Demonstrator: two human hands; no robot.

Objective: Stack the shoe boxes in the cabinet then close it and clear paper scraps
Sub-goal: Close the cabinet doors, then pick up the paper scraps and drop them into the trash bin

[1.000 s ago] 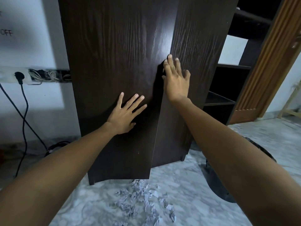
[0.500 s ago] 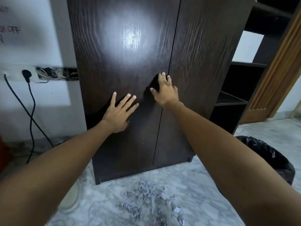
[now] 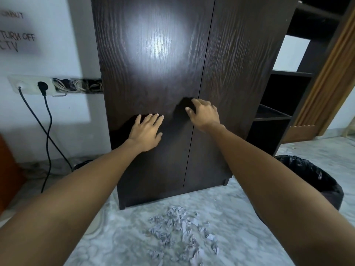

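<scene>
A tall dark wooden cabinet stands in front of me with both doors flush shut; no shoe boxes are visible. My left hand lies on the left door, fingers apart, holding nothing. My right hand hovers at the seam between the doors, fingers loosely curved and empty; whether it touches the wood I cannot tell. A heap of crumpled white paper scraps lies on the marble floor just before the cabinet's base.
A black bin with a black liner stands on the floor at the right. Dark open shelves adjoin the cabinet's right side, a wooden door frame beyond. Wall sockets with black cables hang at the left.
The right door has swung from ajar to flush shut. My right hand slid down and now lifts at the seam; my left hand's fingers have drawn closer together. The view has pulled back.
</scene>
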